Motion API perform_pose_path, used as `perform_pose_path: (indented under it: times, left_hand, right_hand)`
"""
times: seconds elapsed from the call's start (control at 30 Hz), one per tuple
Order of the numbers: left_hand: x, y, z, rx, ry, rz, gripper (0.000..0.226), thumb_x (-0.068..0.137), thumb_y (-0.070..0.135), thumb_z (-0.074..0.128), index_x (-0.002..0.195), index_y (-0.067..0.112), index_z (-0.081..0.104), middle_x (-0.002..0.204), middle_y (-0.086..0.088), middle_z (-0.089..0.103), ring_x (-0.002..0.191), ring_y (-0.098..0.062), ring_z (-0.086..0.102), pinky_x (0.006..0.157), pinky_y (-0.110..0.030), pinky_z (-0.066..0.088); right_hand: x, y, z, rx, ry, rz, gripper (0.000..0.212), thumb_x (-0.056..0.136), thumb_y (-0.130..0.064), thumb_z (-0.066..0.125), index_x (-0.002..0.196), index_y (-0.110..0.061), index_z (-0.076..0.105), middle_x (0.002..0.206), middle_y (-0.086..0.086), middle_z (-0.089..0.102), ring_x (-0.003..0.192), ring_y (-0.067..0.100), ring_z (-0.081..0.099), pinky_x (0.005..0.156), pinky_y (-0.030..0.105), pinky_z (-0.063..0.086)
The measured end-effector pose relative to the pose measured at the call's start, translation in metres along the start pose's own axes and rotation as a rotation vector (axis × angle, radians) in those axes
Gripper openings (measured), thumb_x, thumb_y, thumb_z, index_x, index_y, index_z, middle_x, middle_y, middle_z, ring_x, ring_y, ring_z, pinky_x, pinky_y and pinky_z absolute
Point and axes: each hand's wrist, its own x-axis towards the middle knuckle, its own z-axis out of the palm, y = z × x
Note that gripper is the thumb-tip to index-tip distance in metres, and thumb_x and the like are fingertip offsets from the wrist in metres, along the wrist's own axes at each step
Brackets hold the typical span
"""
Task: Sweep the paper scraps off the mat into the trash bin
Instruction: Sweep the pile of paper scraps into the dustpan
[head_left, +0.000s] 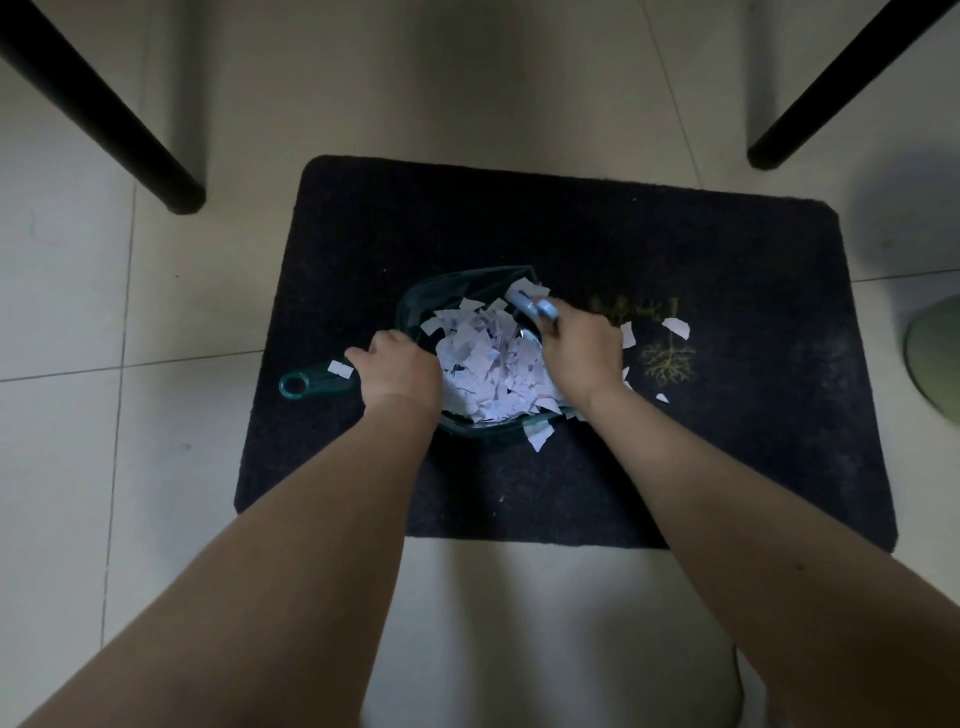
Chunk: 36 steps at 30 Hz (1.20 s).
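A dark mat (571, 223) lies on the tiled floor. On its middle sits a teal dustpan (457, 291) heaped with white paper scraps (488, 358). My left hand (400, 371) grips the dustpan's handle (311, 382), which points left and carries one small scrap. My right hand (582, 348) holds a small light-blue brush (535, 309) at the pan's right edge. A few loose scraps (675, 327) lie on the mat to the right of that hand, and one (537, 435) lies just below the pan.
Two black furniture legs (104, 109) (841, 83) slant in from the upper corners. A green rounded object (932, 353) is cut off by the right edge. Pale floor tiles (156, 291) surround the mat.
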Motion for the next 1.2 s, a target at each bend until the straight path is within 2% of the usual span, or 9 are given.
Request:
perform_pose_path:
  times: [0.13,0.27,0.37,0.47,0.6,0.73,0.87,1.0,1.2]
  left_hand:
    - [-0.001,-0.001,0.000,-0.031,-0.004,0.007,0.040,0.087,0.010,0.057,0.127,0.009,0.054,0.129,-0.016,0.046,0.119,-0.030,0.042,0.102,-0.049,0.037]
    - [-0.004,-0.007,0.008,-0.106,0.031,-0.009,0.038,0.088,0.006,0.054,0.126,0.008,0.052,0.127,-0.016,0.047,0.117,-0.030,0.043,0.099,-0.046,0.038]
    - [-0.007,-0.017,0.013,-0.133,0.061,-0.025,0.039,0.088,0.004,0.052,0.127,0.007,0.051,0.126,-0.016,0.047,0.116,-0.031,0.043,0.099,-0.047,0.039]
    - [-0.016,-0.032,0.016,-0.108,0.064,-0.036,0.039,0.088,0.005,0.054,0.127,0.009,0.052,0.126,-0.015,0.047,0.116,-0.030,0.043,0.099,-0.047,0.038]
    - [-0.030,-0.055,0.027,-0.073,0.062,-0.075,0.037,0.090,0.008,0.049,0.127,0.011,0.052,0.126,-0.015,0.048,0.116,-0.030,0.043,0.099,-0.046,0.039]
    - [-0.046,-0.075,0.041,-0.047,0.046,-0.093,0.036,0.090,0.008,0.049,0.126,0.011,0.053,0.124,-0.014,0.049,0.116,-0.030,0.044,0.100,-0.044,0.039]
    - [-0.060,-0.083,0.053,-0.040,0.020,-0.088,0.036,0.090,0.008,0.048,0.126,0.012,0.053,0.124,-0.014,0.049,0.117,-0.030,0.043,0.102,-0.044,0.036]
    - [-0.068,-0.075,0.063,-0.044,0.012,-0.078,0.038,0.090,0.007,0.048,0.127,0.012,0.053,0.125,-0.013,0.049,0.118,-0.029,0.043,0.102,-0.045,0.036]
    - [-0.066,-0.070,0.076,-0.008,0.036,-0.097,0.037,0.091,0.006,0.048,0.127,0.010,0.053,0.126,-0.015,0.048,0.115,-0.029,0.044,0.101,-0.047,0.038]
  right_hand:
    - [-0.015,-0.006,-0.008,0.105,0.040,-0.066,0.029,0.098,-0.030,0.047,0.125,-0.031,0.059,0.072,0.004,0.067,0.063,0.021,0.059,0.061,0.032,0.047]
    - [-0.014,0.008,-0.031,0.376,0.221,0.108,0.029,0.096,-0.028,0.052,0.123,-0.033,0.061,0.082,-0.003,0.067,0.060,0.008,0.056,0.059,0.027,0.051]
    - [-0.016,0.025,-0.047,0.355,0.328,0.226,0.029,0.097,-0.027,0.049,0.124,-0.031,0.060,0.093,-0.001,0.069,0.076,0.013,0.063,0.069,0.026,0.051]
    - [-0.027,0.039,-0.057,0.270,0.381,0.353,0.031,0.099,-0.027,0.045,0.127,-0.028,0.058,0.106,0.003,0.069,0.095,0.019,0.064,0.076,0.023,0.041]
    - [-0.049,0.054,-0.052,0.152,0.359,0.514,0.032,0.100,-0.027,0.042,0.127,-0.018,0.057,0.107,0.011,0.067,0.100,0.030,0.061,0.077,0.030,0.038]
    - [-0.071,0.059,-0.037,0.137,0.309,0.599,0.030,0.100,-0.027,0.042,0.121,-0.012,0.059,0.102,0.013,0.067,0.096,0.031,0.062,0.073,0.030,0.037]
    - [-0.083,0.050,-0.028,0.125,0.287,0.583,0.031,0.100,-0.025,0.042,0.124,-0.014,0.058,0.103,0.013,0.068,0.098,0.032,0.061,0.072,0.028,0.035]
    - [-0.085,0.038,-0.023,0.115,0.278,0.564,0.031,0.100,-0.024,0.042,0.128,-0.018,0.055,0.105,0.014,0.068,0.099,0.032,0.062,0.073,0.030,0.039]
    - [-0.083,0.021,-0.011,0.139,0.257,0.561,0.034,0.100,-0.025,0.042,0.133,-0.022,0.053,0.110,0.011,0.068,0.100,0.030,0.062,0.084,0.037,0.047]
